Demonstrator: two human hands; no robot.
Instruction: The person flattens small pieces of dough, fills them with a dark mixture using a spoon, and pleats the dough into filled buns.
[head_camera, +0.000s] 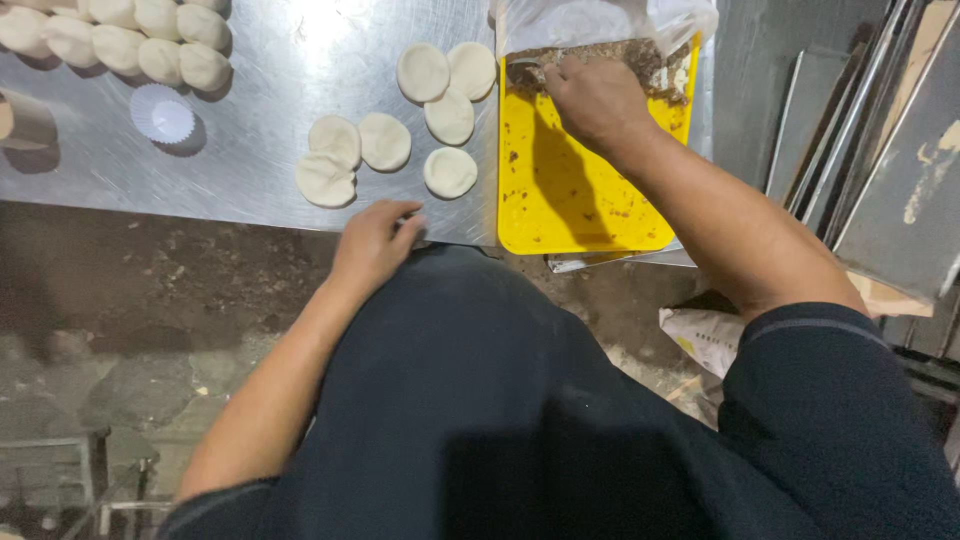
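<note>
My right hand (597, 100) reaches to the far end of a yellow tray (560, 190) and is closed on a small utensil pushed into the brown filling (600, 62) heaped there. My left hand (375, 240) rests at the near edge of the steel table (260, 90), fingers curled and loose, holding nothing. Several flattened white dough discs (385, 140) lie on the table just beyond my left hand, some overlapping. More discs (450, 80) lie next to the tray.
Rounded dough pieces (120, 40) are bunched at the far left corner. A white paper cup liner (162, 115) sits near them. Clear plastic (600, 20) hangs over the tray's far end. Metal trays (880, 170) lean at the right. A dirty floor (150, 300) lies below.
</note>
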